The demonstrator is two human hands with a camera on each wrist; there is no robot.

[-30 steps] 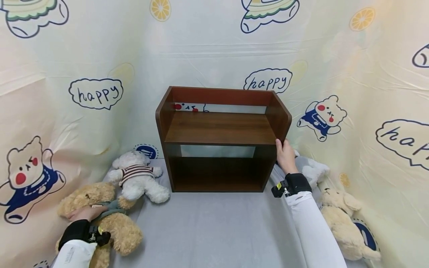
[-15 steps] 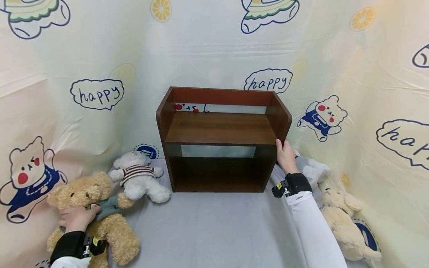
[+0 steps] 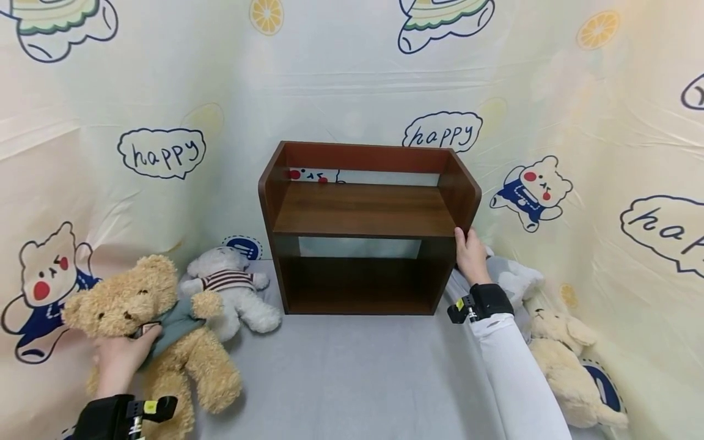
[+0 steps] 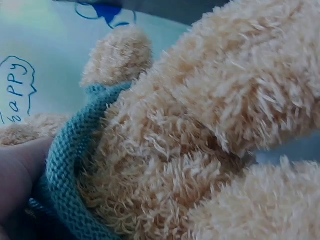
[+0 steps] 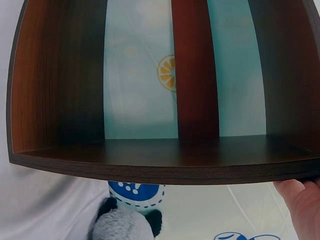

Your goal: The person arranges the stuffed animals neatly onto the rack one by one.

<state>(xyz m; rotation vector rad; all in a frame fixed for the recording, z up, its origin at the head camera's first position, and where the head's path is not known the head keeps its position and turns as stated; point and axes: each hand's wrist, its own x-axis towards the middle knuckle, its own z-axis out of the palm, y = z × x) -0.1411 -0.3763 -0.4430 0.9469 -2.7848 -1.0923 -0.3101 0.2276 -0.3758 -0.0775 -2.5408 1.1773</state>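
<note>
A tan curly-furred teddy bear [image 3: 181,357] in a blue-green knitted top leans at the left of the head view, its face turned forward. My left hand [image 3: 122,360] grips it at the neck and chest; some fingers are hidden by fur. In the left wrist view the bear's belly [image 4: 160,150] and part of my left hand [image 4: 22,167] show close up. A dark brown two-tier wooden shelf [image 3: 363,211] stands upright in the middle. Against the front edge and outer side of its right panel rests my right hand [image 3: 471,260], fingers extended and partly hidden behind the panel.
A white teddy bear in a striped shirt [image 3: 233,284] lies left of the shelf. On the right are a grey-and-white plush [image 3: 511,278] and a cream plush dog [image 3: 563,366]. Grey cloth [image 3: 341,373] covers the surface; a printed curtain [image 3: 341,79] hangs behind.
The tan teddy bear has been raised and tilted up by my left hand, so its face shows. My left wrist has moved down and left. The right hand and shelf stay put.
</note>
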